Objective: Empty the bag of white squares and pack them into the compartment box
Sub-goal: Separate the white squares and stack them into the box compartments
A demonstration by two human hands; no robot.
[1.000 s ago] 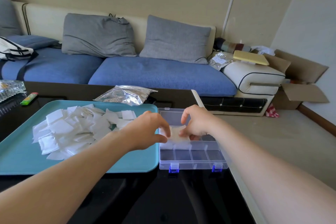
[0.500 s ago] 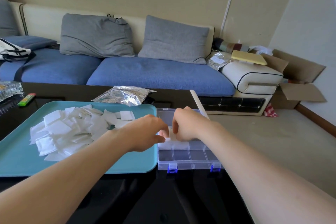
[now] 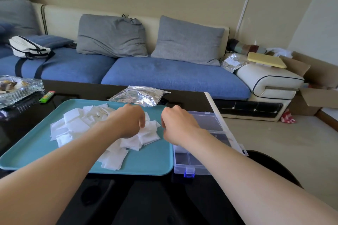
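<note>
The white squares (image 3: pixel 73 126) lie in a loose heap on a teal tray (image 3: pixel 27 153). They are thin, flat pieces, matt and faintly see-through at the edges, overlapping at every angle so that corners stick out all round the pile. The heap runs from the tray's left middle towards its right front, and a few squares have slid out at the near side. The left hand (image 3: pixel 128 122) is over the right part of the heap, knuckles up and fingers curled down into the squares. Its grip is hidden beneath the hand, so I cannot tell whether it pinches a piece. The right hand (image 3: pixel 175 124) is just beside it over the tray's right edge. Its fingers are also curled under, and I cannot tell whether that grip is closed on anything. The compartment box (image 3: pixel 190 162) sits against the tray's right rim. It is clear plastic with thin dividers and a blue latch (image 3: pixel 189 172) on its near wall, and its clear lid (image 3: pixel 225 124) is swung open to the right. The right forearm covers much of the box. Behind the tray a crumpled silver foil bag (image 3: pixel 140 96) lies flat, touching the far rim. All of this rests on a glossy black bench (image 3: pixel 146 202). At the bench's far left are a glass dish (image 3: pixel 18 87) and a small green lighter (image 3: pixel 47 96). A blue sofa (image 3: pixel 164 76) with grey cushions stands beyond.
</note>
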